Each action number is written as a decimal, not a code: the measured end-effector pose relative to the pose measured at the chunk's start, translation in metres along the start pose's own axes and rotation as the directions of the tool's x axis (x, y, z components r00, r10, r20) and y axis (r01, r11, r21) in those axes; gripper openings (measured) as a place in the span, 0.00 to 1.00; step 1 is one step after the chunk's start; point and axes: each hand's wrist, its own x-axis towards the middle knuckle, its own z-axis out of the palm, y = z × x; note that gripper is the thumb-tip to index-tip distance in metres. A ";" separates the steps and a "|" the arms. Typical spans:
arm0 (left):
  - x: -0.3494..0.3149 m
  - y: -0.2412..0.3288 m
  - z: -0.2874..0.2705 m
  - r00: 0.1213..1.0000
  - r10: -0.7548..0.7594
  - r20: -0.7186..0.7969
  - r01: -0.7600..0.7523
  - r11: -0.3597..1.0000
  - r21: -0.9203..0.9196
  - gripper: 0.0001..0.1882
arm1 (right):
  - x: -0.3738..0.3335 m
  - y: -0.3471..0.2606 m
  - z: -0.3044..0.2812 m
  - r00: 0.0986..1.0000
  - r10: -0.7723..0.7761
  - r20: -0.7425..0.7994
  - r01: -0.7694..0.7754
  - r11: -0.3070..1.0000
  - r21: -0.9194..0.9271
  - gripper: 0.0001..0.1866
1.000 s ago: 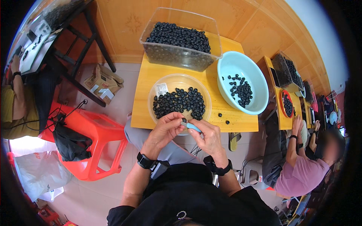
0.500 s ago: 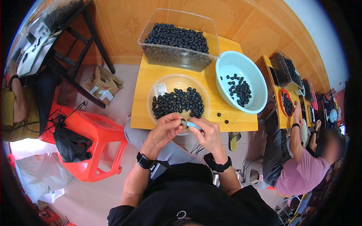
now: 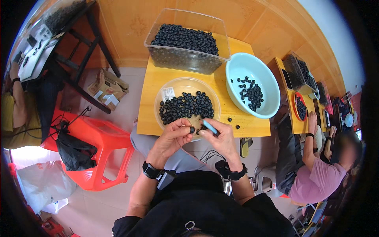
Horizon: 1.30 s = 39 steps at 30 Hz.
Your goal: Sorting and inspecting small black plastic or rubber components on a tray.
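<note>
My left hand (image 3: 174,136) pinches a small, round black bead-like piece (image 3: 192,130) between thumb and fingertips, over the near rim of a shallow clear plastic bowl (image 3: 158,93). Just to its right, my right hand (image 3: 222,138) is closed around a slim light-blue-handled tool (image 3: 210,126). The handle points up and left, and its working end cannot be made out. Many black pieces (image 3: 185,106) with holes lie in the bowl, a few of them close to my right fingertips.
Behind the bowl, a clear bin (image 3: 177,59) full of black pieces stands on the yellow table (image 3: 149,81). A light-blue basin (image 3: 270,94) holds more at right. Two loose pieces lie nearby. A red stool (image 3: 94,136) stands left; co-workers sit at both sides.
My right hand has moved slightly right, drawing the tool away from the black piece and tilting its handle upward. My left hand stays nearly in place, the piece now showing more fully.
</note>
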 end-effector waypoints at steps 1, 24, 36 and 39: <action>0.001 -0.001 -0.001 1.000 -0.001 -0.009 0.001 0.999 0.037 0.08 | -0.002 -0.003 0.002 0.999 0.011 0.034 -0.013 0.999 0.049 0.15; 0.006 0.018 -0.015 0.916 0.373 -0.152 -0.065 0.510 0.858 0.05 | 0.012 0.054 -0.050 0.899 -0.092 -0.429 -0.051 0.949 -0.310 0.12; 0.032 -0.002 -0.014 0.974 0.167 0.155 -0.046 -0.523 0.851 0.04 | -0.007 0.051 -0.018 0.959 0.084 -0.269 -0.152 0.959 -0.241 0.09; 0.032 -0.011 -0.021 0.930 0.217 0.297 -0.129 -0.563 0.816 0.02 | -0.007 0.050 -0.019 0.963 0.099 -0.252 -0.167 0.949 -0.267 0.08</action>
